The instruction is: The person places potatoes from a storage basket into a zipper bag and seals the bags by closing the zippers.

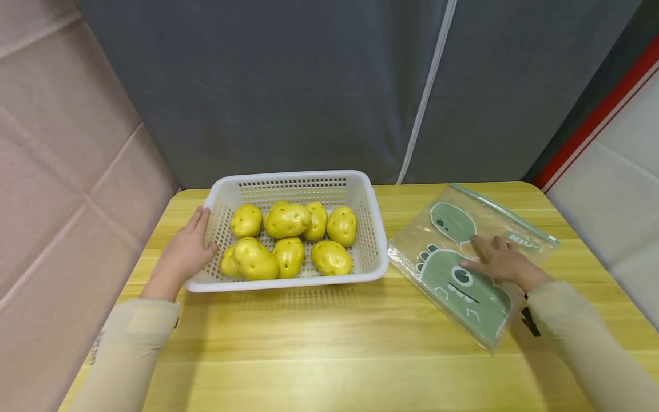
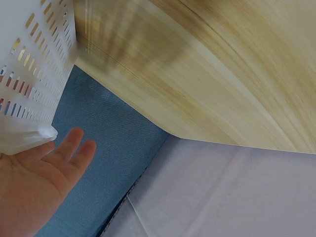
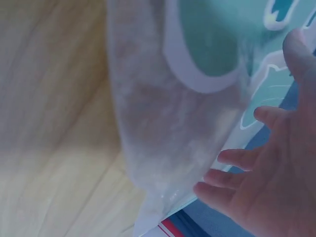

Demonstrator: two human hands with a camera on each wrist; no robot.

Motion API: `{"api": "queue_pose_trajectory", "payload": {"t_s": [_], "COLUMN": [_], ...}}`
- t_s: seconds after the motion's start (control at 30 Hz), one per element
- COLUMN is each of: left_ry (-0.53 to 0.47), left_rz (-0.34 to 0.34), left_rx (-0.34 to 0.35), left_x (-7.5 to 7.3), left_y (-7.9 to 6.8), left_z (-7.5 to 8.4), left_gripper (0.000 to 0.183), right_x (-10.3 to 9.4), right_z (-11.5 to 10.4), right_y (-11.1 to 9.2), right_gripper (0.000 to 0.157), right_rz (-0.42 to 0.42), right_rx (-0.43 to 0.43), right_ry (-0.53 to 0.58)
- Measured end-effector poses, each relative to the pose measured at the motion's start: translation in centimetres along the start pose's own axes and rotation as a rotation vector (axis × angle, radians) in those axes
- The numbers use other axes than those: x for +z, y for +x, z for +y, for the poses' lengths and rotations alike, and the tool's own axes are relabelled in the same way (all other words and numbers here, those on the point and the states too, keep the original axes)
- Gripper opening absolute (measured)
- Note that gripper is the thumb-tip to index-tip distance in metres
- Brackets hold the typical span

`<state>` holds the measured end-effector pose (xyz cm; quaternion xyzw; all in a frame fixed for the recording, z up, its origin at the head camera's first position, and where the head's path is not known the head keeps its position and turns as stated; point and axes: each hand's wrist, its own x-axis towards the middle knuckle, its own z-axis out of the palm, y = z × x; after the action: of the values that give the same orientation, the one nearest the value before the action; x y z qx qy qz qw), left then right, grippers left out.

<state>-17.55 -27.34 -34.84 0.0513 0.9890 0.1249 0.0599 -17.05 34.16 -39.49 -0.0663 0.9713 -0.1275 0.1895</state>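
A white perforated plastic basket (image 1: 370,260) stands on the table with several yellow potatoes (image 1: 288,220) inside. My left hand (image 1: 185,252) touches the basket's left rim, its fingers fairly straight; in the left wrist view, that hand (image 2: 44,177) has its fingertips reaching past the rim. To the right of the basket lies a flat clear zip bag (image 1: 468,303) printed with a green cartoon dinosaur, its green zip edge towards the back right. My right hand (image 1: 501,263) is over the bag, fingers spread. In the right wrist view, the right hand's fingers (image 3: 242,158) are extended beside the bag.
The wooden table (image 1: 309,355) ends at a dark grey curtain (image 1: 288,91) behind the basket. A pale padded panel (image 1: 77,171) borders the left side, and a white panel with a red stripe (image 1: 612,109) borders the right.
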Motion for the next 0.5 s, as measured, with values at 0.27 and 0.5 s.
{"api": "queue_pose_trajectory", "payload": {"t_s": [0.27,0.5], "left_ry": [-0.005,-0.003], "left_rz": [-0.004,-0.010], "left_rx": [0.000,-0.006], "left_x": [0.07,-0.02], "left_y": [0.02,-0.05], "left_z": [0.08,-0.03], "left_gripper": [0.080,0.081], "right_x": [0.67,0.73], "right_z": [0.20,0.21], "right_y": [0.08,0.21], "right_gripper": [0.106,0.105], "right_rz": [-0.101,-0.119], "right_rx": [0.018,0.028], "right_ry": [0.016,-0.011]}}
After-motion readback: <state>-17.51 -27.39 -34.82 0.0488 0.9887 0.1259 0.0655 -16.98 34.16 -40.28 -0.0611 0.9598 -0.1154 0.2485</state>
